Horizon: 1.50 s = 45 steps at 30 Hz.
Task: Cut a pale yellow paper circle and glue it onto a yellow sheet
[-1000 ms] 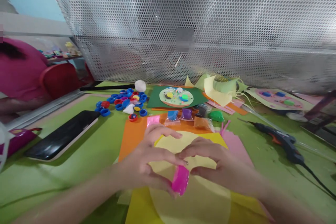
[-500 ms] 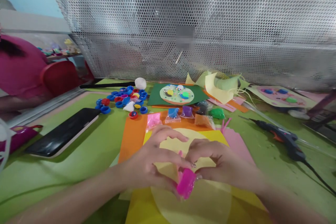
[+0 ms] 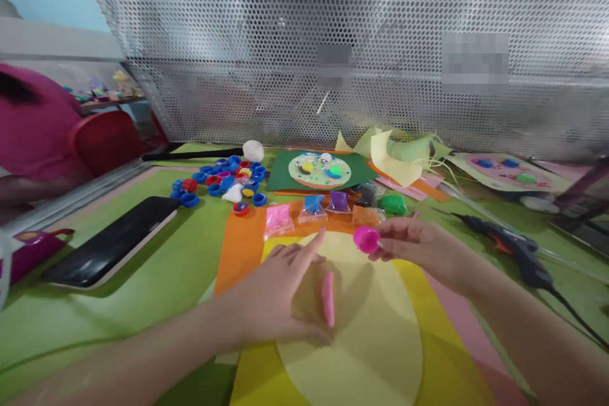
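My right hand (image 3: pixel 404 242) pinches a bright pink bottle cap (image 3: pixel 366 240) by its side, above the upper part of a pale yellow paper circle (image 3: pixel 371 330). My left hand (image 3: pixel 280 292) holds nothing; its thumb and index finger are spread apart over the circle's left side. Between them, on the paper, lies a short roll of pink clay (image 3: pixel 328 298), apparently untouched. The circle rests on a yellow sheet (image 3: pixel 257 368), with an orange sheet (image 3: pixel 233 260) beneath.
Small bags of coloured clay (image 3: pixel 313 204) line the far side of the sheets. Bottle caps (image 3: pixel 216 187) are heaped at the left, near a black phone (image 3: pixel 114 241). A glue gun (image 3: pixel 509 244) lies at the right. Behind stands a decorated paper circle (image 3: pixel 320 169) before a perforated metal panel (image 3: pixel 285 32).
My right hand has carried the pink cap up and away from my left hand. My left hand has let go and spread its fingers, leaving the pink clay roll on the circle in view.
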Tool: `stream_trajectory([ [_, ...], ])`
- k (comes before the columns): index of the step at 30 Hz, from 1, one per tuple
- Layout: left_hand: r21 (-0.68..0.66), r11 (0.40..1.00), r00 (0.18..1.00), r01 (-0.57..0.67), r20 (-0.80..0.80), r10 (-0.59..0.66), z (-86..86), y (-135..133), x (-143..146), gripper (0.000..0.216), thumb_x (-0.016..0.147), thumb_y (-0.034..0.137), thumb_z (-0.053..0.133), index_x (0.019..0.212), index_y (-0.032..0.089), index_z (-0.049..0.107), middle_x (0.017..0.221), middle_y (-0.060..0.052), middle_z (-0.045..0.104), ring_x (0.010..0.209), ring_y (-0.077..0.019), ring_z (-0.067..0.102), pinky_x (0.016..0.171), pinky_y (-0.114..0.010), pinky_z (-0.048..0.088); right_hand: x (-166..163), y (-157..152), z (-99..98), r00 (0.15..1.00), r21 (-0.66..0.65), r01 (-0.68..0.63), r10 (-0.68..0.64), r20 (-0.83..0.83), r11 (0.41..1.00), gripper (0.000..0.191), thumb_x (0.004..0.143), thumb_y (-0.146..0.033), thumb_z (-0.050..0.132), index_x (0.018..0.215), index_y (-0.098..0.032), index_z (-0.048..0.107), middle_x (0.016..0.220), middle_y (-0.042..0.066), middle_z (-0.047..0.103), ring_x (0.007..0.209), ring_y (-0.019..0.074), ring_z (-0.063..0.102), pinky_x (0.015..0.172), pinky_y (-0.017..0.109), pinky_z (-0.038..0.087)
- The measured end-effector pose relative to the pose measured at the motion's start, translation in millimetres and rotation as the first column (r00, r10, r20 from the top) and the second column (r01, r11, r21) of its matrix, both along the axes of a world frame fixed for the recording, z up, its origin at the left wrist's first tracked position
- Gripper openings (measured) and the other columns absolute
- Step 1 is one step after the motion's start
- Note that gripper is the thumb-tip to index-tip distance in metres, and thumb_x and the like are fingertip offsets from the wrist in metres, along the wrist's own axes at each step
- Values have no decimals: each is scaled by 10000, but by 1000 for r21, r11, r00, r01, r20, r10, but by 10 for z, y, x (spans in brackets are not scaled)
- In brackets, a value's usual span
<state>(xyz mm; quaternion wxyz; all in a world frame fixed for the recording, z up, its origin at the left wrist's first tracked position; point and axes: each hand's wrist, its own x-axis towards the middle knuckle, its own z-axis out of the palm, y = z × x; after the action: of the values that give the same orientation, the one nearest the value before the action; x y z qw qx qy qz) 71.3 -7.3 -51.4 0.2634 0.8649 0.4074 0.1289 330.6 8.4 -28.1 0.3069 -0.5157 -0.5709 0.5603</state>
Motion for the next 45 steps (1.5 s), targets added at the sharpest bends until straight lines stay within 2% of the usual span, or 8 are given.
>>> stream_trajectory([
  [6,-204,978,998,-43,-54,33,56,-57,130,1072,655,575,664,1442,288,-4,1322,-114,486,1265,-359,318,991,-563,297,-60,25,-100,997,-172,75,-79,-15,982,425,560,-496,778,787,-166,636,824,61,644,806,175,596,736,338,525],
  [15,-314,949,989,8,142,38,38,-77,119,986,656,425,737,1418,354,114,1242,-48,529,1209,-286,396,1002,-475,304,-99,16,-66,996,-187,83,-87,-10,979,367,585,-455,768,783,-176,634,840,47,630,829,161,570,721,296,495],
  [20,-392,920,913,21,383,142,1,-98,140,737,766,250,646,1379,299,240,989,-26,640,971,-193,555,884,-366,392,-105,16,-65,996,-175,81,-85,-14,981,340,603,-434,756,785,-179,625,826,37,627,836,157,568,725,288,486],
  [25,-556,831,780,-17,513,359,193,-57,63,599,715,216,704,1241,269,422,806,21,661,791,-167,618,765,-317,446,-111,15,-87,997,-145,70,-73,-13,987,319,648,-431,727,817,-180,625,861,51,646,841,163,581,717,293,490],
  [30,-467,869,588,-162,662,466,374,47,-85,559,657,218,760,1152,271,507,764,31,672,747,-160,639,695,-271,484,-131,-23,-87,997,-57,82,-82,-6,995,306,668,-431,714,834,-188,631,854,42,665,804,160,601,790,323,484],
  [36,-384,887,641,-256,620,453,388,-46,-55,535,674,223,759,1146,301,518,889,30,698,718,-125,654,655,-223,509,-203,-124,-22,999,-17,34,-35,-26,999,326,685,-454,704,847,-187,609,794,28,679,732,161,642,783,324,497],
  [39,-281,941,667,-190,666,333,356,-101,-37,483,713,180,731,1141,304,545,760,54,713,656,-108,649,650,-207,508,-270,-208,-13,993,2,-64,63,-96,998,259,713,-408,707,815,-187,617,747,10,676,707,135,633,697,254,505],
  [45,-211,973,688,-95,692,218,267,-139,-34,580,685,110,742,1164,381,557,912,70,734,683,-86,646,637,-171,508,-347,-297,-75,950,-63,-219,198,-239,974,166,774,-359,687,822,-214,624,771,-22,680,708,86,626,676,181,494],
])
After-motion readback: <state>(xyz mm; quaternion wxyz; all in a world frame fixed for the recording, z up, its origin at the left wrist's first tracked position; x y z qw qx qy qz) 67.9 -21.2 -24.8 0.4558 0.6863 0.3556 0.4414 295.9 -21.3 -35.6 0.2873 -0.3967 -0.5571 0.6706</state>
